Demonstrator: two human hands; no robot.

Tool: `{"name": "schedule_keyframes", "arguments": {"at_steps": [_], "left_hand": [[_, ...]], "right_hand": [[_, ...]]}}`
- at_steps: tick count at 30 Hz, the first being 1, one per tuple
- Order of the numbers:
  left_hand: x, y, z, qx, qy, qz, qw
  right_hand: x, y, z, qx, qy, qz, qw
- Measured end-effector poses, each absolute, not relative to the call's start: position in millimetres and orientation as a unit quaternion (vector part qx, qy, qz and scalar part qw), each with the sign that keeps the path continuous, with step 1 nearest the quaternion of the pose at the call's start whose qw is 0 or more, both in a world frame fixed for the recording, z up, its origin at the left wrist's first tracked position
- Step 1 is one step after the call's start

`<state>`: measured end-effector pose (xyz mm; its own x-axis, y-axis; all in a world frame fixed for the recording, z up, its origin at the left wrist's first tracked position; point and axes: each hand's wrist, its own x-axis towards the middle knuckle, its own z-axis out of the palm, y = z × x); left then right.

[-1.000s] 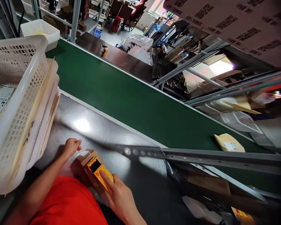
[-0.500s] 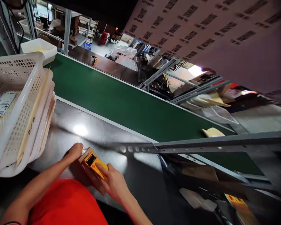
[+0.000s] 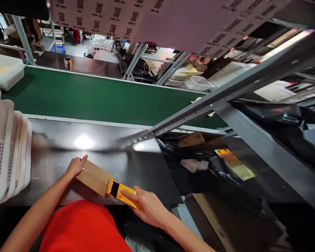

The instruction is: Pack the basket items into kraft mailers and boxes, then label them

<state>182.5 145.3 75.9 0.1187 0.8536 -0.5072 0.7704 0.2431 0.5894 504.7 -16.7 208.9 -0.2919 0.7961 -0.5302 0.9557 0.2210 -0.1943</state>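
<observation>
A long brown cardboard box lies at a slant on the metal worktop in front of me. My left hand grips its far left end, the thumb along the top edge. My right hand is wrapped round a yellow tape dispenser, its index finger stretched along the top. The dispenser's front touches the near right end of the box, where clear tape glints. The underside of the dispenser is hidden.
A green conveyor belt runs behind the metal worktop. Stacked white baskets stand at the left, a white tray beyond them. A metal beam slants across the right. Dark bags and cardboard lie below it.
My right hand has drawn the tape dispenser along the box to its near right end, uncovering the box top. My left hand still holds the far end. The view has turned right.
</observation>
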Motion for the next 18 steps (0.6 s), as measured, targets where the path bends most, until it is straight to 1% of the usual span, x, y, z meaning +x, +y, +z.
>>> {"name": "schedule_keyframes", "arguments": {"at_steps": [3, 6, 11, 15, 16, 18], "left_hand": [[182, 145, 82, 0.627, 0.655, 0.049, 0.418], [181, 147, 89, 0.641, 0.651, 0.024, 0.407], [181, 156, 101, 0.647, 0.655, -0.019, 0.390], [184, 159, 113, 0.637, 0.671, -0.044, 0.377], [186, 159, 115, 0.636, 0.674, -0.050, 0.372], [188, 160, 118, 0.637, 0.677, -0.063, 0.362]], "right_hand": [[556, -54, 193, 0.595, 0.744, -0.266, 0.148], [569, -65, 167, 0.602, 0.732, -0.291, 0.132], [561, -59, 120, 0.614, 0.714, -0.336, 0.025], [581, -73, 98, 0.616, 0.705, -0.349, -0.041], [586, -77, 94, 0.612, 0.709, -0.346, -0.043], [590, -79, 87, 0.598, 0.728, -0.334, -0.018]]}}
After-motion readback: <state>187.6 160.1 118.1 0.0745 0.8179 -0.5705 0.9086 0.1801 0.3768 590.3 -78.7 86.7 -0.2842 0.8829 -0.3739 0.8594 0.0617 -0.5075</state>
